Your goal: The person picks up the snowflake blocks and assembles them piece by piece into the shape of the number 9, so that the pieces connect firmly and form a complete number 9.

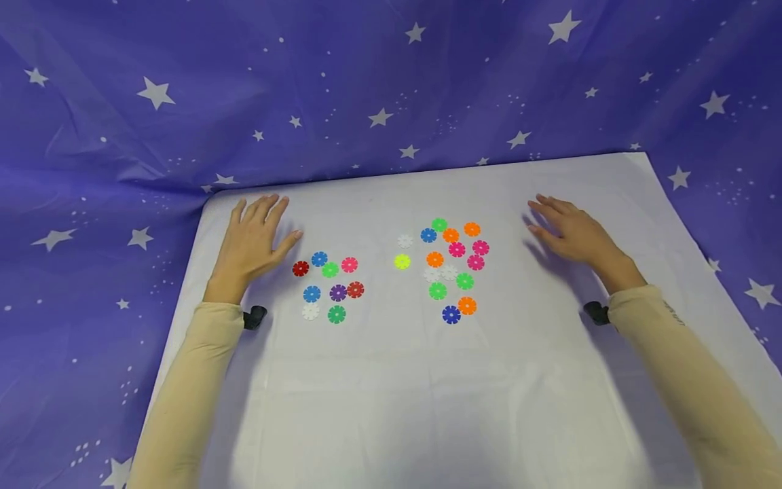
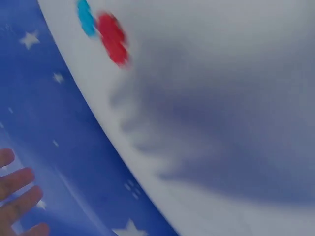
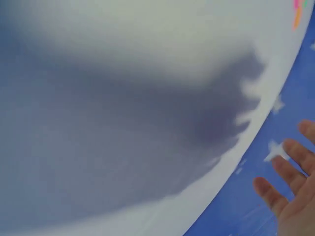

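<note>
My left hand hovers over the table's left side with its fingers spread, holding nothing. Nearest to it is a dark red notched disc, just right of the thumb. That disc belongs to a loose left group with blue, purple and white flat discs. Over the right side hangs my right hand, fingers extended and nothing in it. To its left lies a larger group of discs, among them pink, orange and dark blue ones. Fingertips of each hand show in the wrist views.
A white cloth covers the table. Between the groups lie a yellow disc and a white disc. Behind the table hangs a purple curtain with stars. Black devices sit at both wrists.
</note>
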The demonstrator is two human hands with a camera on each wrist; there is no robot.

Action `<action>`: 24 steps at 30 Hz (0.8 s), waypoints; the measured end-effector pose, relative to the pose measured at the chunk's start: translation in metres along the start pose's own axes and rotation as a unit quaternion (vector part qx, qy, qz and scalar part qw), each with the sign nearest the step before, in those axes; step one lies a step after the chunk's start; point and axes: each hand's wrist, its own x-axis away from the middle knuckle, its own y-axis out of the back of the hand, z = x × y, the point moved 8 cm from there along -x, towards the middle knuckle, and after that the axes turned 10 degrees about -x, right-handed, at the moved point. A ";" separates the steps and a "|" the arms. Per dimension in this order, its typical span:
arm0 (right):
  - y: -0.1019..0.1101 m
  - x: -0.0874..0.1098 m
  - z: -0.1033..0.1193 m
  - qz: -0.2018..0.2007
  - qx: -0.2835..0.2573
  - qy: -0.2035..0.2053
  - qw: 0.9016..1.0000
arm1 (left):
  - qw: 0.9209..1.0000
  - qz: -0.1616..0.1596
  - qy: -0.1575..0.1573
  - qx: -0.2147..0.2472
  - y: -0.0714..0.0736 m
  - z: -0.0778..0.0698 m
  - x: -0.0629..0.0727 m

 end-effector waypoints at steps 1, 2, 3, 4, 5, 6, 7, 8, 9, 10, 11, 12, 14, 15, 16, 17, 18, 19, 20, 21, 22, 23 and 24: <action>-0.003 -0.003 0.008 0.005 -0.004 0.010 1.000 | 1.000 -0.003 -0.009 0.006 0.001 -0.007 -0.002; -0.007 -0.005 0.015 0.010 -0.007 0.019 1.000 | 1.000 -0.006 -0.017 0.015 0.002 -0.014 -0.004; -0.011 -0.007 0.023 0.017 -0.010 0.027 0.999 | 0.999 -0.008 -0.022 0.029 0.003 -0.020 -0.005; -0.015 -0.009 0.030 0.023 -0.012 0.034 0.999 | 0.999 -0.009 -0.026 0.045 0.004 -0.026 -0.006; -0.019 -0.011 0.037 0.027 -0.017 0.039 0.999 | 0.998 -0.010 -0.029 0.062 0.005 -0.032 -0.007; -0.022 -0.013 0.044 0.031 -0.022 0.044 0.998 | 0.996 -0.011 -0.031 0.079 0.006 -0.037 -0.008; -0.025 -0.015 0.050 0.035 -0.024 0.047 0.998 | 0.995 -0.012 -0.034 0.093 0.007 -0.043 -0.009; -0.028 -0.017 0.056 0.038 -0.028 0.050 0.998 | 0.994 -0.014 -0.037 0.106 0.008 -0.048 -0.010; -0.031 -0.019 0.062 0.041 -0.033 0.052 0.997 | 0.992 -0.018 -0.042 0.114 0.009 -0.054 -0.011; -0.033 -0.020 0.068 0.043 -0.038 0.057 0.997 | 0.992 -0.021 -0.048 0.118 0.010 -0.060 -0.012; -0.036 -0.022 0.074 0.043 -0.043 0.064 0.996 | 0.991 -0.025 -0.056 0.118 0.010 -0.066 -0.013; -0.039 -0.023 0.081 0.046 -0.047 0.072 0.995 | 0.990 -0.031 -0.065 0.119 0.011 -0.072 -0.014; -0.044 -0.025 0.096 0.055 -0.057 0.091 0.993 | 0.988 -0.040 -0.081 0.122 0.013 -0.085 -0.016; -0.046 -0.027 0.103 0.059 -0.061 0.097 0.992 | 0.987 -0.042 -0.088 0.126 0.012 -0.091 -0.017; -0.049 -0.028 0.109 0.066 -0.067 0.101 0.990 | 0.986 -0.041 -0.095 0.132 0.012 -0.098 -0.019; -0.052 -0.030 0.114 0.071 -0.072 0.102 0.990 | 0.984 -0.040 -0.100 0.141 0.011 -0.103 -0.020; -0.055 -0.033 0.119 0.080 -0.080 0.100 0.989 | 0.982 -0.038 -0.106 0.154 0.010 -0.109 -0.022; -0.059 -0.035 0.122 0.087 -0.083 0.097 0.988 | 0.979 -0.030 -0.110 0.167 0.007 -0.114 -0.024; -0.062 -0.039 0.125 0.093 -0.086 0.095 0.987 | 0.976 -0.022 -0.113 0.184 0.004 -0.120 -0.025; -0.066 -0.042 0.127 0.101 -0.090 0.093 0.986 | 0.972 -0.013 -0.118 0.202 0.001 -0.125 -0.027; -0.069 -0.045 0.128 0.111 -0.093 0.092 0.985 | 0.968 -0.002 -0.123 0.218 -0.002 -0.131 -0.029; -0.073 -0.047 0.130 0.121 -0.095 0.094 0.984 | 0.965 0.011 -0.125 0.232 -0.006 -0.136 -0.031; -0.077 -0.050 0.132 0.132 -0.096 0.094 0.982 | 0.961 0.026 -0.127 0.244 -0.010 -0.141 -0.033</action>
